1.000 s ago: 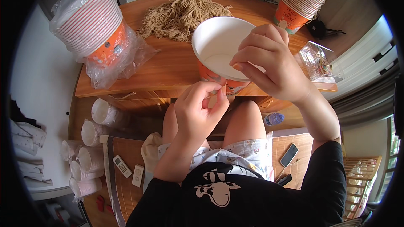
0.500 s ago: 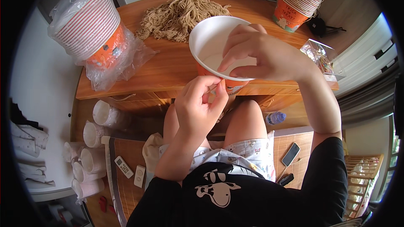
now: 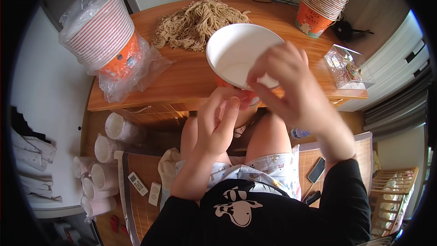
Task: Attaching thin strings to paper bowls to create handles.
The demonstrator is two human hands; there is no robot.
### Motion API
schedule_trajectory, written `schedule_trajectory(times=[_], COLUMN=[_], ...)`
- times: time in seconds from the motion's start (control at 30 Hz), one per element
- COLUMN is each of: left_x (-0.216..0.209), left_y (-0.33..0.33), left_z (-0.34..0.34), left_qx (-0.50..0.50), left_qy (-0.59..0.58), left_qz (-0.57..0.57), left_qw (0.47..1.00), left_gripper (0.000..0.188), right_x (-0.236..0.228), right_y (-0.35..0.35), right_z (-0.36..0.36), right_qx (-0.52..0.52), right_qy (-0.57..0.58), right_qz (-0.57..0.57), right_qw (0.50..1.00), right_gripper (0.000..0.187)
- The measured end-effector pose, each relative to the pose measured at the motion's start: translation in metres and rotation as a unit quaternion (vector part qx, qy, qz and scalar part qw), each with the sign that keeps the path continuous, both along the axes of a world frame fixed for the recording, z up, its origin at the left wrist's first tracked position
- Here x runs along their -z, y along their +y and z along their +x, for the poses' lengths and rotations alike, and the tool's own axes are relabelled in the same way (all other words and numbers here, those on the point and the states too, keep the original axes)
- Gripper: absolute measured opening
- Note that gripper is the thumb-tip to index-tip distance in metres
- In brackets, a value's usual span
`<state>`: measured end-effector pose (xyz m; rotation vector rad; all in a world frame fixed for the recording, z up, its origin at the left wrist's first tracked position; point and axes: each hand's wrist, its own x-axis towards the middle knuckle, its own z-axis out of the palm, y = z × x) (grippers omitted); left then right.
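An orange paper bucket with a white inside stands at the desk's near edge, its mouth tilted toward me. My left hand is at the bucket's near side, just under the rim, thumb and fingers drawn together in a pinch. Whatever lies between those fingertips is too small to make out. Over the right part of the rim is my right hand, fingers bent and smeared by motion, so their grip does not show. Behind the bucket lies a heap of beige cords.
On the desk, a plastic-wrapped bucket stack stands left and another stack back right. A clear box of small items sits at the right edge. Several wrapped white cups are on the floor; a phone lies beside me.
My right hand has moved right and nearer to me, off the bucket's middle, uncovering more of its inside. My left hand stays near the rim, slightly lower. The whole view has shifted a little.
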<state>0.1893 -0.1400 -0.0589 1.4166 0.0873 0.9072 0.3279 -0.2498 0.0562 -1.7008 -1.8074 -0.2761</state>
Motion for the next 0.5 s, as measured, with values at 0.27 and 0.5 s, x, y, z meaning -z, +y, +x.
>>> schedule_trajectory(times=[0.27,0.5], left_x=[-0.008,-0.011], left_y=[0.011,0.009], left_z=[-0.002,-0.002], left_qx=[0.074,0.044], left_qy=[0.023,0.063], left_qz=[-0.059,-0.032], left_qw=[0.995,0.997], left_gripper=[0.018,0.018], right_x=[0.088,0.152], right_y=[-0.008,0.004], right_z=[-0.056,-0.072], right_qx=[0.199,0.175], right_qy=[-0.061,0.17], right_qz=[0.18,0.231], right_qw=[0.961,0.942], right_gripper=[0.029,0.058])
